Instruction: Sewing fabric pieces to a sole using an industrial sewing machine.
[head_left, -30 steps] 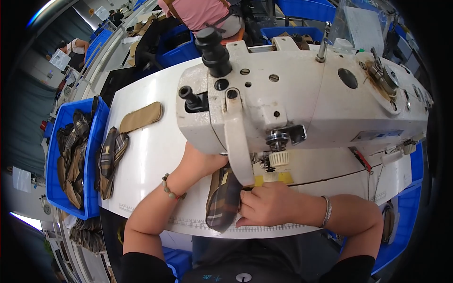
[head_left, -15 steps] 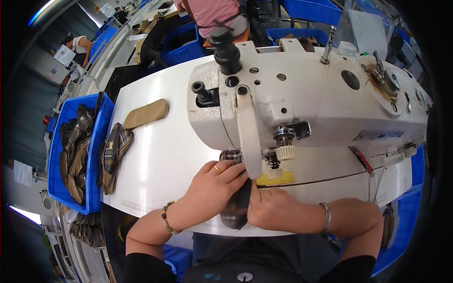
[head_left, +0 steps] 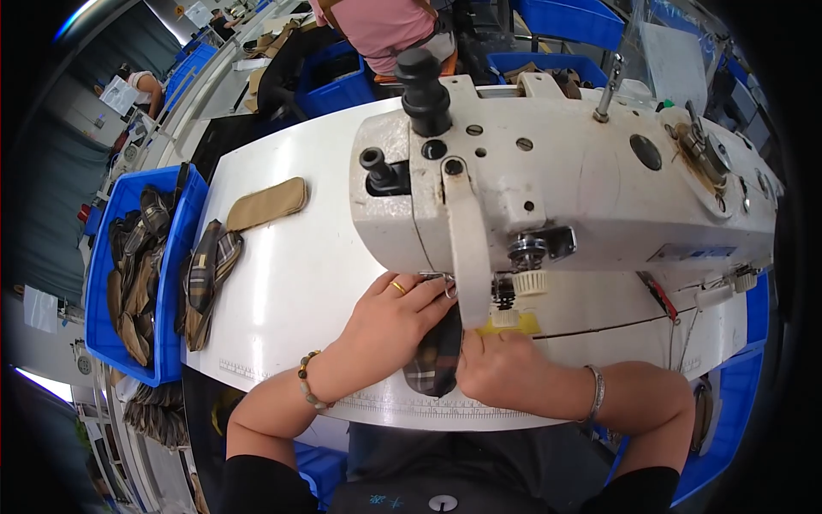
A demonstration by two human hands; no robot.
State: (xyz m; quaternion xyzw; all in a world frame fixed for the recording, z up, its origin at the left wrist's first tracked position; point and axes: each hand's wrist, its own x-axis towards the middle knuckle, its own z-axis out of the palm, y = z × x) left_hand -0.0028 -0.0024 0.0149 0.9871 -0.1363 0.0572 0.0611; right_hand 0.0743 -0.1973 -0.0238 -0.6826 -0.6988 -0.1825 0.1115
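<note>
A dark plaid fabric piece [head_left: 435, 355] with a rounded near end lies on the white sewing table, its far end under the head of the sewing machine [head_left: 556, 171]. My left hand [head_left: 385, 317] rests flat across its left side, fingers stretched toward the needle area. Along the right edge, my right hand [head_left: 505, 364] is closed, thumb and curled fingers pinching the fabric. The machine's white lever arm [head_left: 469, 257] hides the needle and part of the left fingertips.
A tan oblong pad [head_left: 268, 204] and stacked plaid pieces [head_left: 205, 278] lie to the left, beside a blue bin [head_left: 96, 317] of similar pieces. Red-handled snips [head_left: 658, 293] lie under the machine arm at right. A person in pink [head_left: 385, 34] sits beyond the table.
The plaid piece has slid away from me, farther under the machine head, its near end now well inside the table edge. Both hands moved slightly forward with it. The view shifted a little.
</note>
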